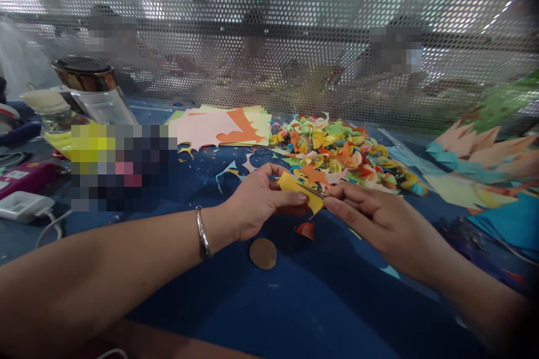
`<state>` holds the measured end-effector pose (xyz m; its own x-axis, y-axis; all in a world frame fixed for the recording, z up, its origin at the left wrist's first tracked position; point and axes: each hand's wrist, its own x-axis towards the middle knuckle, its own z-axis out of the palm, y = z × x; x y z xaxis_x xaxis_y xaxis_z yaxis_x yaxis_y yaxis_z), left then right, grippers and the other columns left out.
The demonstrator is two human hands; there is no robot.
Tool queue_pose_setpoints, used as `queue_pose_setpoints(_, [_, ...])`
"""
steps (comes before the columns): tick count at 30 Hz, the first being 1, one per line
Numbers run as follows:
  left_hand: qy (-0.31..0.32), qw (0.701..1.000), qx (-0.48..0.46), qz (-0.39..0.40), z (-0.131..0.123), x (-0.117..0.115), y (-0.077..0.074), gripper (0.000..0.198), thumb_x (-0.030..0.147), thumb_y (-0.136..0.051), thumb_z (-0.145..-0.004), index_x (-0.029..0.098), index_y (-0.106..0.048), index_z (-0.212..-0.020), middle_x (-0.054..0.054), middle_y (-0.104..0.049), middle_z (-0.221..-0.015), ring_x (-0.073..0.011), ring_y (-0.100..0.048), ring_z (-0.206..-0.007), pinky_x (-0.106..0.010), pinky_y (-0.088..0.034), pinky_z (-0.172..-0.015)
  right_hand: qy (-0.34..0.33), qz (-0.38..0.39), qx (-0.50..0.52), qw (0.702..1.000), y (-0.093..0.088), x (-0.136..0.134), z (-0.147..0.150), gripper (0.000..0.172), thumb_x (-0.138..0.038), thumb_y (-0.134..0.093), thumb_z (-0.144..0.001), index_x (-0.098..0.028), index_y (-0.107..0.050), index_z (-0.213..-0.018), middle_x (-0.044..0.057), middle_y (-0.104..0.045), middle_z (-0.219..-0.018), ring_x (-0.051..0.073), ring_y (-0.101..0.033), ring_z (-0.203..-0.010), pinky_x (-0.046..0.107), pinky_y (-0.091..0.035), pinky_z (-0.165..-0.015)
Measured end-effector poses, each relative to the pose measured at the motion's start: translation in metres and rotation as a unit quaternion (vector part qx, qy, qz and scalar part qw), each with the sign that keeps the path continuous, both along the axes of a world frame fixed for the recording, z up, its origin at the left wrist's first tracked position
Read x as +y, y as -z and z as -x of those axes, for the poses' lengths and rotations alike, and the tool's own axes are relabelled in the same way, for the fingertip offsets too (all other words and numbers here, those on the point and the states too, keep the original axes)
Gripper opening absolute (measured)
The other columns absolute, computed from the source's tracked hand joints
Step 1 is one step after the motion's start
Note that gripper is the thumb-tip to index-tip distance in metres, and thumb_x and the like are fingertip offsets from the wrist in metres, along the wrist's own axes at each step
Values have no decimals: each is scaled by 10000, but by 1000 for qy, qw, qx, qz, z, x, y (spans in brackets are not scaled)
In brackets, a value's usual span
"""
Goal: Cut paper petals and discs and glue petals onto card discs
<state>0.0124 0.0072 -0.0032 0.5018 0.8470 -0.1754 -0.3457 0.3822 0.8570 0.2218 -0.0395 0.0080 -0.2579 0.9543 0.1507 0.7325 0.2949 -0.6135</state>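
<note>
My left hand point(261, 202) pinches a small piece of yellow paper point(289, 182) between thumb and fingers above the blue table. Closed around what look like small scissors point(312, 191), my right hand point(374, 216) holds the thin dark blades across the paper; the handles are hidden in the fingers. Below the paper lies a small red-orange paper piece point(306, 230). A round brown disc point(263, 253) rests on the table nearer to me. Just beyond my hands is a heap of curled, coloured paper cut-outs point(332, 143).
Stacked paper sheets point(202, 126) lie behind my left hand, with paper scraps point(227, 171) in front. A bottle point(54, 123), a lidded clear cup point(96, 95) and a white charger point(26, 206) stand left. Folded paper points point(484, 151) and blue paper point(511, 221) are right. A perforated metal screen point(295, 67) closes the back.
</note>
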Motion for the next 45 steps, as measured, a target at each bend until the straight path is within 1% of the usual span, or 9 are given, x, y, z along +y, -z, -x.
queue_pose_setpoints(5, [-9,1000,16,-1,0,-1,-3,425,17,-762,-763,194,-440,-976,-17,-737,-755,-134,-722,-631,-272,-598,-674,7,-10,9,1000,1,0,0,477,-637,-451,-995,-226,-665,-881,19,-639,-662,154,-538,-566,277,-375,-477])
queue_pose_setpoints(8, [-26,999,41,0,1,-1,-8,300,76,-725,-828,189,-462,-918,-27,-739,-768,-129,-721,-635,-259,-573,-669,8,-12,18,1000,0,-1,2,482,-650,-460,-984,-230,-641,-830,-7,-566,-604,141,-478,-531,277,-381,-487])
queue_pose_setpoints(10, [-25,998,53,6,2,0,-11,240,100,-689,-865,186,-465,-863,-32,-740,-781,-128,-726,-645,-254,-558,-672,9,-11,21,1000,-1,-2,2,486,-654,-455,-985,-234,-630,-815,-15,-534,-585,140,-456,-520,280,-371,-485])
queue_pose_setpoints(14, [-14,999,48,7,2,1,-12,242,102,-698,-856,186,-474,-826,-27,-740,-779,-137,-731,-659,-273,-553,-695,10,-11,25,1000,-2,-2,1,460,-628,-445,-1002,-237,-634,-852,10,-609,-658,156,-512,-565,285,-366,-485])
queue_pose_setpoints(17, [-11,999,36,4,2,0,-10,257,125,-734,-840,184,-485,-824,-26,-744,-782,-130,-724,-662,-272,-553,-706,8,-25,14,1000,-1,-1,-1,466,-631,-448,-999,-233,-628,-837,24,-642,-713,164,-545,-604,289,-373,-499])
queue_pose_setpoints(26, [-9,1000,28,-5,4,1,-7,233,129,-777,-807,159,-547,-832,-37,-746,-805,-141,-731,-705,-275,-555,-723,13,-28,20,999,0,-2,-2,446,-605,-475,-1003,-224,-665,-872,25,-629,-697,166,-546,-623,290,-384,-516])
queue_pose_setpoints(36, [12,998,58,20,3,-3,-14,163,151,-766,-847,127,-615,-790,-62,-756,-831,-125,-741,-702,-219,-541,-645,7,-17,18,1000,0,-3,-3,450,-621,-462,-1001,-234,-635,-849,3,-563,-672,152,-487,-586,288,-346,-502])
queue_pose_setpoints(42, [24,998,42,32,4,-1,-12,164,142,-771,-843,128,-618,-786,-66,-759,-841,-126,-746,-710,-203,-539,-618,8,-21,19,1000,-1,-3,-2,460,-625,-454,-1001,-234,-651,-859,1,-565,-661,150,-479,-567,290,-365,-505])
queue_pose_setpoints(45, [35,998,43,35,4,-1,-13,139,139,-753,-862,125,-631,-797,-68,-760,-827,-122,-745,-704,-196,-543,-618,7,-19,21,1000,-2,-3,-2,451,-621,-455,-1002,-236,-651,-872,8,-603,-690,154,-505,-580,290,-367,-504])
